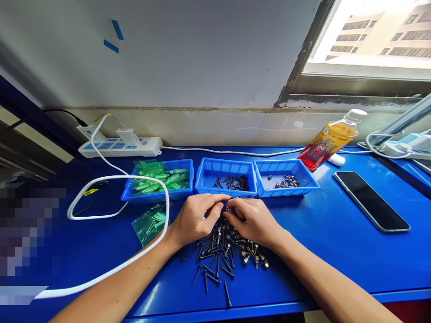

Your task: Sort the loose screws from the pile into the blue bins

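Observation:
My left hand (198, 217) is closed, thumb and forefinger pinched together above a pile; whatever they grip is hidden. Close beside it, my right hand (252, 217) pinches a small shiny metal fitting (229, 209), only partly visible between thumb and forefinger. Below both hands lie dark screws (215, 258) mixed with shiny metal fittings (247, 255) on the blue table. Just beyond the fingers stands the middle blue bin (224, 164), with dark screws inside. The right blue bin (286, 190) holds several small metal fittings. Green plastic wall plugs (156, 179) fill the left blue bin (138, 197).
A clear bag of green plugs (153, 224) lies left of the pile. A white cable (117, 177) loops across my left forearm. Behind are a power strip (148, 148) and a leaning drink bottle (328, 139). A phone (372, 199) rests at the right.

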`<state>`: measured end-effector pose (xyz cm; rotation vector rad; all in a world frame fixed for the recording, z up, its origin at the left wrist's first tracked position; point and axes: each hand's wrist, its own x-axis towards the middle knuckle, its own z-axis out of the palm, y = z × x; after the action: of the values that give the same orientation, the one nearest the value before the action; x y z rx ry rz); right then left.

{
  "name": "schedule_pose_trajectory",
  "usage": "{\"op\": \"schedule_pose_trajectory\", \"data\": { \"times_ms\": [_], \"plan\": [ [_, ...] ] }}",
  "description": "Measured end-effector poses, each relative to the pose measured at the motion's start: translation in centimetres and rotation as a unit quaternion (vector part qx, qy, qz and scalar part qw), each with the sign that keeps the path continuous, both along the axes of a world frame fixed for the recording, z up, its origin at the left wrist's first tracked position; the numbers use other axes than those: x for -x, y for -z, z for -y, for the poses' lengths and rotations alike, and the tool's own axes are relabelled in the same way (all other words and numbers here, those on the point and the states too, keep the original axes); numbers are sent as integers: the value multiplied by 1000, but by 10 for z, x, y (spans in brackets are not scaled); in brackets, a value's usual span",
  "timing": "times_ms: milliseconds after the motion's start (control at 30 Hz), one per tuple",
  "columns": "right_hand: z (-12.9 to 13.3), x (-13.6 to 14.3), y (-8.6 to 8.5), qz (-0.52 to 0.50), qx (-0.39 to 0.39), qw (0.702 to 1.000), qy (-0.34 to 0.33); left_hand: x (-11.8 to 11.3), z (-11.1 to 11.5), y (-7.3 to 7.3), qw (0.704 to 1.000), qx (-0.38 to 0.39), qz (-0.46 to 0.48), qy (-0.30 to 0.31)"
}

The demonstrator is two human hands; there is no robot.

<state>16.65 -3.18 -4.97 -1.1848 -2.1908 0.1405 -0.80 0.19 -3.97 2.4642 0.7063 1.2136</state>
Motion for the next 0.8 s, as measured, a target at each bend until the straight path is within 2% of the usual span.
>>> {"op": "schedule_pose_trajectory", "data": {
  "times_ms": [267, 567, 800],
  "plan": [
    [0, -1, -3, -5, -30, 1000, -5, -6, -9, 4, 999, 23, -9, 36],
    [1, 2, -2, -5, -53, 999, -7, -12, -8, 6, 999, 25, -16, 26],
    [-1, 1, -2, -10, -1, 1000, 11, -10, -4, 2, 998, 45, -30, 15]
  ]
}}
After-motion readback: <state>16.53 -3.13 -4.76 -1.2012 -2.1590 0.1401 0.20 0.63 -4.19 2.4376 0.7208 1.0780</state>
